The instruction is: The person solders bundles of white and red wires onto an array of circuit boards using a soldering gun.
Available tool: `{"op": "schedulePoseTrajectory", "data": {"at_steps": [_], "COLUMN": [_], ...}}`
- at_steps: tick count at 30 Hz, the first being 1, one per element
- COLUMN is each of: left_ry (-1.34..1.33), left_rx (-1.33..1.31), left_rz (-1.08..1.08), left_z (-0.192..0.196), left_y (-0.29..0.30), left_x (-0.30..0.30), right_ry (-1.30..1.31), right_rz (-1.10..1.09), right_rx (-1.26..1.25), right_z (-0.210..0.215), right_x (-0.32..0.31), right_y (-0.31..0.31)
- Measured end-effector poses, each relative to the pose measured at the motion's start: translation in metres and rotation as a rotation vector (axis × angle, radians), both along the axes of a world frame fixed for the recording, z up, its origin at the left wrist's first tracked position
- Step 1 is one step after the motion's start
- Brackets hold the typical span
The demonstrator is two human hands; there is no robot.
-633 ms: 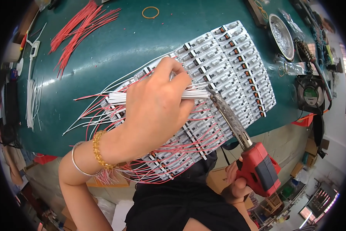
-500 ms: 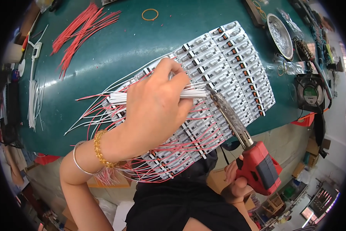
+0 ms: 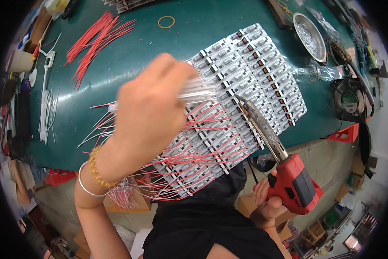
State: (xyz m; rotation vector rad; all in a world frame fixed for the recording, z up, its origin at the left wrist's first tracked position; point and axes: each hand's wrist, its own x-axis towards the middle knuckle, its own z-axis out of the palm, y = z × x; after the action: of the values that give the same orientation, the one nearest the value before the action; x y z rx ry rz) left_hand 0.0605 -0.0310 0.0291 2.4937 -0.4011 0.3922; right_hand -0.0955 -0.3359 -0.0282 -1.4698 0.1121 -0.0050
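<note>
My left hand (image 3: 148, 112) is closed on a bundle of thin white wires (image 3: 198, 91) and holds it over a panel of small white circuit strips (image 3: 250, 82) lying on the green table (image 3: 159, 47). Red and white leads (image 3: 202, 151) stick out from the panel's near rows. My right hand (image 3: 267, 203) grips a red soldering iron (image 3: 295, 183). Its dark tip (image 3: 243, 103) rests on the strips just right of the wire ends.
Loose red wires (image 3: 97, 41) and a rubber band (image 3: 166, 21) lie at the back of the table. White wires (image 3: 47, 114) lie at the left edge. A round metal dish (image 3: 310, 36) and a small fan (image 3: 349, 99) stand at the right.
My left hand has lifted toward the camera with the white wire bundle, now blurred and larger. The soldering iron tip stays on the strips in almost the same place.
</note>
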Motion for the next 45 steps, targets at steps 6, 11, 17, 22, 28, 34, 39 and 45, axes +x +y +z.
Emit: {"op": "schedulePoseTrajectory", "data": {"at_steps": [6, 11, 17, 22, 28, 34, 39, 45], "left_ry": [0.139, 0.106, 0.116, 0.138, 0.099, 0.089, 0.093, 0.103], "left_rx": [0.101, -0.007, -0.114, -0.176, -0.165, -0.141, -0.126, -0.103], "left_rz": [0.063, -0.009, 0.026, 0.043, 0.079, 0.084, 0.091, 0.096], "left_z": [-0.017, -0.022, -0.03, -0.032, -0.033, -0.033, -0.033, -0.031], "left_y": [-0.018, -0.014, -0.014, -0.014, -0.021, -0.023, -0.023, -0.023], "left_x": [0.002, 0.007, 0.008, 0.005, 0.003, 0.001, 0.002, 0.003], "right_ry": [0.004, 0.021, 0.004, -0.066, -0.025, 0.073, -0.069, -0.067], "right_rz": [0.034, 0.064, 0.056, -0.014, -0.021, 0.033, -0.02, -0.011], "right_rx": [-0.318, -0.31, -0.406, -0.261, -0.236, -0.48, -0.293, -0.184], "right_z": [0.02, 0.011, 0.007, 0.005, 0.022, 0.003, 0.013, 0.018], "right_x": [0.02, 0.023, 0.025, 0.023, 0.031, 0.01, 0.02, 0.021], "right_y": [0.025, 0.021, 0.019, 0.021, 0.038, 0.008, 0.018, 0.025]}}
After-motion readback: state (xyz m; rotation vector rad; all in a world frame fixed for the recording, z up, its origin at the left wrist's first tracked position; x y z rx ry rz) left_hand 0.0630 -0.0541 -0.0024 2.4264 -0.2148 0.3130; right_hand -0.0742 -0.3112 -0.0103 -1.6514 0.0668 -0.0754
